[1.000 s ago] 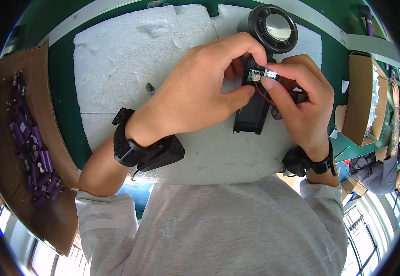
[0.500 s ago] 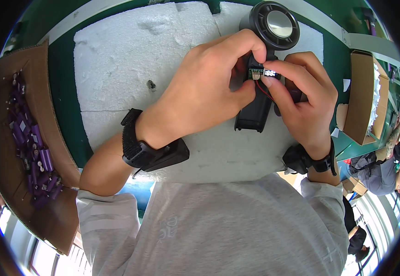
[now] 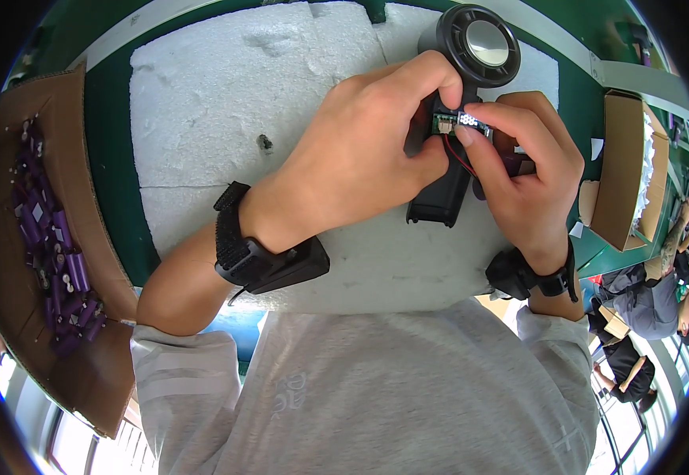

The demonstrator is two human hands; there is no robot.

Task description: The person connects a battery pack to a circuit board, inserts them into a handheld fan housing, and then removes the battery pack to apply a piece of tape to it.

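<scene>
A black handheld fan (image 3: 442, 194) lies over the white foam sheet, its round head pointing away from me and its handle toward me. My left hand (image 3: 360, 138) is closed around the fan's neck and the upper handle, thumb and forefinger gripping its sides. Between the hands, at the handle's top, shows a small green circuit board (image 3: 444, 124) with a lit white display and a red wire. My right hand (image 3: 530, 170) pinches the display end of this board between thumb and forefinger. Beneath its curled fingers is a purple battery cell (image 3: 521, 165), partly hidden.
White foam sheets (image 3: 210, 103) cover the green table (image 3: 111, 158). At the left stands a cardboard box (image 3: 111, 348) holding several purple battery cells (image 3: 75, 273). Another cardboard box (image 3: 620, 170) with white contents sits at the right. Other people (image 3: 649, 305) are beyond it.
Both hands and the fan have shifted slightly to the right, with the grips much the same. The board sits a little more tilted, and a person in the background at lower right has moved.
</scene>
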